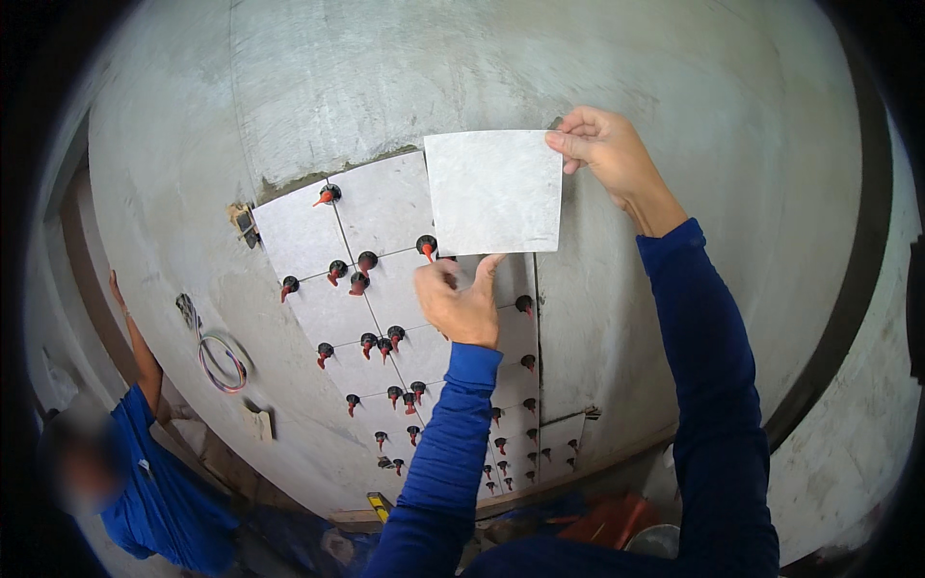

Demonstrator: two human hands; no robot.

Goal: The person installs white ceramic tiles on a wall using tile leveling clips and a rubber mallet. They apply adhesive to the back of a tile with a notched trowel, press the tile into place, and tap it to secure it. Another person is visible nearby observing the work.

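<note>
A square light-grey tile (493,193) stands in front of the upper right part of a tiled patch on the wall. My right hand (599,154) pinches its upper right corner, thumb on the front face. Just under its lower edge is my left hand (461,306), thumb raised to that edge and apart from the curled fingers. Those fingers are somewhat blurred, beside a black-and-red tile levelling cap (427,248). More such caps, like the one at the top left (329,195), sit along the joints of the fixed wall tiles (385,207).
Bare grey plaster wall (626,328) surrounds the tiles. Coiled wires (224,364) hang from it at left. A person in blue (159,482) stands at lower left, one arm raised. Below are a yellow tool (380,506), a red object (612,520) and a bucket (655,541).
</note>
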